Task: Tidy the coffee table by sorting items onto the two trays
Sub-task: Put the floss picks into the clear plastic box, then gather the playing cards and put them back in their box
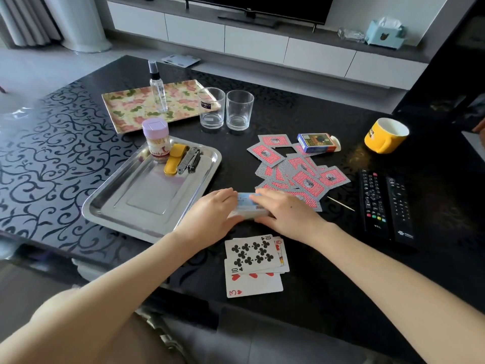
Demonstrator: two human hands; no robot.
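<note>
Left hand (212,214) and right hand (286,214) clasp a pack (248,206); scattered cards (301,177) behind, steel tray (105,203) beside.

The light-blue-topped pack (246,200) gripped between the left hand (214,214) and the right hand (287,215) is mostly covered by the fingers. Its print is blurred, and what it is cannot be told. Just beyond the grip, the nearest red-backed playing cards (301,185) are partly hidden under the right hand. Nearer than the grip, a queen card (280,252) is largely overlapped by a ten of clubs (252,253). Far beyond the grip, the black flat television (257,6) is cut off by the top edge.
</note>
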